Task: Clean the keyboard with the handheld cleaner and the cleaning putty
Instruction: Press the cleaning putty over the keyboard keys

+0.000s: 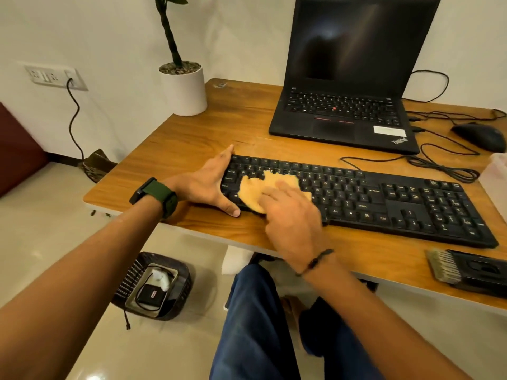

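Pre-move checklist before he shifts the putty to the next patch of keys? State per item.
1. Cleaning putty flattened on the keys: ok.
2. Right hand pressing on the putty: ok.
3. Left hand bracing the left end of the keyboard: ok.
4. Keys to the right free of obstacles: ok.
5. Handheld cleaner parked on the desk, clear of the keyboard: ok.
6. Putty lifting clean, no residue: cannot tell.
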